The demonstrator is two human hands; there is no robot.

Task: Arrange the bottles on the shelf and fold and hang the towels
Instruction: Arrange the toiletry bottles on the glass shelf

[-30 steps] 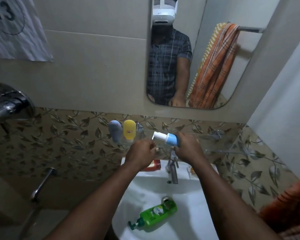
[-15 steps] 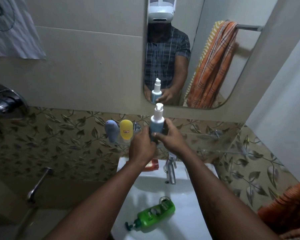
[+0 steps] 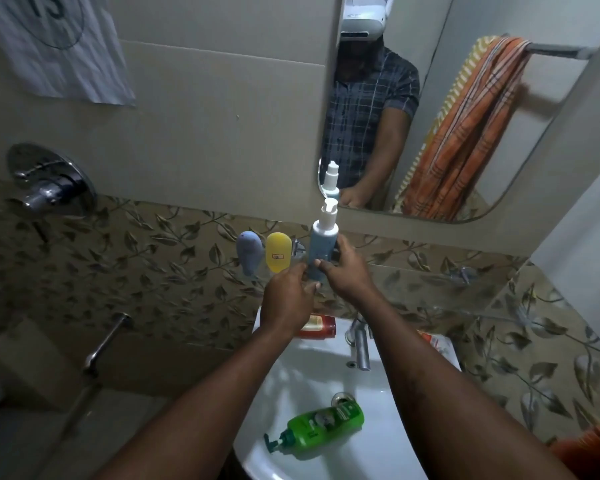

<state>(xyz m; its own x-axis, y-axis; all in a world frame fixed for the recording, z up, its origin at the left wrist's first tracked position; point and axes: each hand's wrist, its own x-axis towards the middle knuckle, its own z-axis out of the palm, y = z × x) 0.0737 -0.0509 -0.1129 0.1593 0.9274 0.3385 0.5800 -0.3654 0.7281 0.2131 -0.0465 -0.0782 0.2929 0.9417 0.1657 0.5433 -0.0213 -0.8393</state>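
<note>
A blue pump bottle with a white top (image 3: pixel 323 242) stands upright at the glass shelf (image 3: pixel 420 285) under the mirror. My right hand (image 3: pixel 345 271) grips its lower body, thumb across the front. My left hand (image 3: pixel 288 299) touches the bottle's base from the left with curled fingers. Just left of it on the shelf stand a grey-blue bottle (image 3: pixel 248 252) and a yellow bottle (image 3: pixel 278 251). A green pump bottle (image 3: pixel 321 429) lies on its side in the white sink (image 3: pixel 388 441). A red bottle (image 3: pixel 321 326) lies on the sink's back ledge, partly behind my left hand.
The tap (image 3: pixel 361 344) rises at the back of the sink. An orange striped towel shows in the mirror (image 3: pixel 465 133), and an orange cloth (image 3: pixel 596 445) sits at the lower right edge. A shower mixer (image 3: pixel 49 183) and spout (image 3: pixel 106 341) are on the left wall.
The blue pump bottle went from tilted sideways in my right hand to upright at the shelf beside the yellow bottle. Both hands moved left and up with it.
</note>
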